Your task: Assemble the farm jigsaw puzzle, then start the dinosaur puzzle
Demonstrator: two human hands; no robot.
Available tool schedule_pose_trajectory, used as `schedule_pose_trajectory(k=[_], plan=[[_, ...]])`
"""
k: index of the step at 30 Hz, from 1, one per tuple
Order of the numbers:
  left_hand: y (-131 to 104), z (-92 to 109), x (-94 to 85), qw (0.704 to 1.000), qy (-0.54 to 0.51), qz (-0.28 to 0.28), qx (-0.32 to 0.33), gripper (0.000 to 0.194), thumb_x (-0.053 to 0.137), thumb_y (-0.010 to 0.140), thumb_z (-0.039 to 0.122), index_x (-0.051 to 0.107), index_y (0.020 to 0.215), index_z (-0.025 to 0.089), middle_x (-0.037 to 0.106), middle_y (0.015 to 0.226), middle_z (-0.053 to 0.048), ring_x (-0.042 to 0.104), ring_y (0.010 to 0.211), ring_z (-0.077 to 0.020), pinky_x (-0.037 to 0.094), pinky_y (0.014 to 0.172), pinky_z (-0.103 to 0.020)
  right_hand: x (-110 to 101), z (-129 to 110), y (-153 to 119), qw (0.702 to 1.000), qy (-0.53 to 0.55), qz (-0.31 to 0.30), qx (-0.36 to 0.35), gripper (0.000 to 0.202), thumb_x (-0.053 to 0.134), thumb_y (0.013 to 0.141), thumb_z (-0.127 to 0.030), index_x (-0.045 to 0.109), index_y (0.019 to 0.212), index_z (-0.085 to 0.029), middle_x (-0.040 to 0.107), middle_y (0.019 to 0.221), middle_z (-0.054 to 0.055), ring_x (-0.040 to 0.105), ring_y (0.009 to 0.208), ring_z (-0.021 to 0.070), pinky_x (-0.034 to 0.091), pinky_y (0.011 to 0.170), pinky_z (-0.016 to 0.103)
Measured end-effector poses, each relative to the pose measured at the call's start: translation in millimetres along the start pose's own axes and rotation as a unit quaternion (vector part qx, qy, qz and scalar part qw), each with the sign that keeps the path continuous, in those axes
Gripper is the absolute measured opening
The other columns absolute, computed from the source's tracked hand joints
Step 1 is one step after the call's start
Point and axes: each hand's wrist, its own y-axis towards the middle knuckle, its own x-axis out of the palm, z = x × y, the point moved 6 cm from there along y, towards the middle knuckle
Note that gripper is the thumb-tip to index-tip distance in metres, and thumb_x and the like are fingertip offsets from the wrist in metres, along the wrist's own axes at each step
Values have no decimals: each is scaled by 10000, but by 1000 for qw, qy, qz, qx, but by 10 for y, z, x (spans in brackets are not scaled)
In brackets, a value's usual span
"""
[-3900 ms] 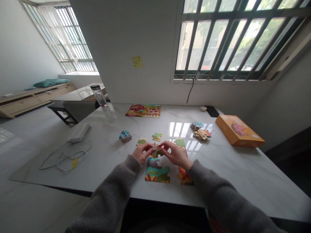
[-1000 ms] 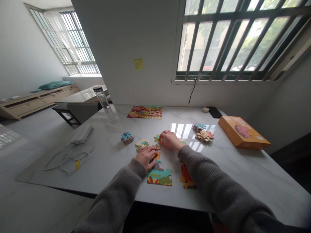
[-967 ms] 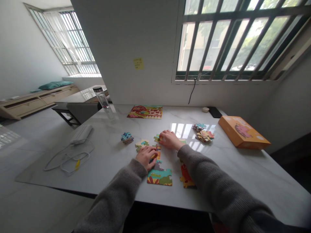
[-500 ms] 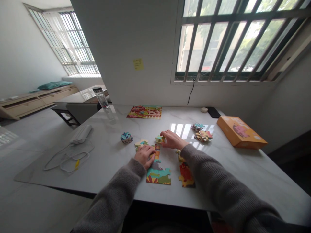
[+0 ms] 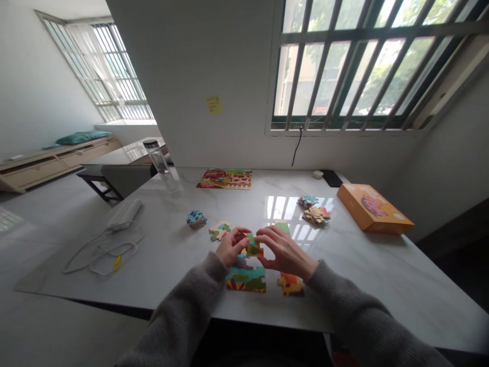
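Observation:
My left hand (image 5: pixel 232 247) and my right hand (image 5: pixel 284 251) meet over the table, both closed on a green and yellow jigsaw puzzle piece (image 5: pixel 253 247) between their fingertips. Below it lies a joined puzzle section (image 5: pixel 246 280) with turquoise water and green shapes; its upper part is partly covered by my left hand. To the right, an orange and yellow puzzle strip (image 5: pixel 290 285) is largely hidden under my right hand. A green piece (image 5: pixel 282 227) shows beyond my right fingers. Left of my left hand rests a loose cream and green piece (image 5: pixel 218 230).
A blue stack of pieces (image 5: pixel 196 219) stands left, two more piles (image 5: pixel 316 215) right. Farther back are a picture board (image 5: pixel 225 179), a glass bottle (image 5: pixel 156 157) and a black phone (image 5: pixel 332 178). An orange box (image 5: pixel 374 209) sits right, a white cable (image 5: pixel 114 252) left.
My right hand has drawn nearer with the puzzle piece, which is now turned above the joined section. My left hand has lifted from the section to meet it. The view has shifted slightly.

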Motion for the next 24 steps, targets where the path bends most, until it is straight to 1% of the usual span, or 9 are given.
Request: schedule_pose_trajectory(k=[2, 4, 7, 10, 14, 17, 20, 22, 24], plan=[[-13, 32, 70, 1000, -7, -7, 5, 453, 739, 753, 485, 597, 1024, 152, 517, 659, 49, 485, 566, -92, 400, 560, -226, 8, -4, -33, 1000, 1, 3, 2, 486, 646, 858, -210, 504, 1320, -255, 616, 1202, 107, 565, 1101, 277, 521, 935, 470], [-16, 52, 96, 1000, -9, -2, 10, 438, 755, 742, 461, 595, 1007, 151, 502, 667, 50, 483, 584, -91, 399, 566, -222, 13, 13, -67, 1000, 1, 13, 11, 518, 655, 871, -236, 486, 1359, -275, 600, 1231, 110, 560, 1121, 282, 520, 944, 482], [-15, 53, 100, 1000, -8, 3, 13, 440, 769, 731, 454, 596, 997, 150, 503, 681, 44, 482, 593, -90, 391, 560, -218, 29, 44, -120, 999, 1, 27, 28, 516, 689, 875, -301, 503, 1356, -286, 576, 1278, 116, 550, 1153, 290, 519, 958, 499], [-29, 40, 106, 1000, -9, -1, 16, 453, 780, 728, 463, 600, 997, 145, 516, 693, 34, 496, 607, -94, 394, 558, -217, 53, 55, -161, 999, 10, 30, 40, 488, 705, 875, -342, 529, 1327, -286, 585, 1279, 110, 554, 1162, 284, 523, 964, 495], [-60, 18, 128, 1000, -11, -13, 14, 483, 796, 724, 488, 611, 1000, 138, 529, 684, 33, 497, 590, -90, 406, 545, -214, 78, 31, -191, 999, 5, 26, 36, 466, 689, 891, -336, 532, 1327, -277, 596, 1292, 109, 561, 1176, 282, 509, 981, 496], [-57, -1, 101, 999, -29, -1, 15, 492, 764, 755, 540, 629, 993, 131, 570, 702, 14, 530, 597, -97, 433, 547, -219, 67, 23, -213, 999, 12, 33, 37, 474, 684, 900, -325, 518, 1340, -272, 608, 1284, 107, 565, 1175, 279, 503, 993, 494], [-32, -26, 32, 996, -87, 31, 17, 508, 651, 832, 603, 622, 1015, 130, 624, 715, -10, 559, 557, -106, 443, 517, -234, 27, 47, -250, 996, 32, 56, 54, 510, 695, 893, -310, 495, 1360, -273, 606, 1291, 114, 561, 1186, 284, 506, 1000, 507], [-20, -36, -1, 992, -115, 44, 16, 492, 637, 839, 596, 615, 1002, 133, 645, 701, -18, 569, 530, -114, 444, 498, -243, 7, 67, -278, 994, 46, 71, 65, 535, 695, 888, -285, 477, 1377, -276, 604, 1292, 118, 561, 1193, 286, 512, 996, 512], [-20, -23, -10, 993, -105, 46, 17, 445, 665, 826, 552, 627, 959, 129, 654, 692, -24, 581, 537, -119, 457, 509, -248, 3, 83, -302, 993, 56, 79, 74, 556, 700, 880, -272, 467, 1385, -274, 606, 1284, 117, 562, 1193, 285, 519, 990, 508]])
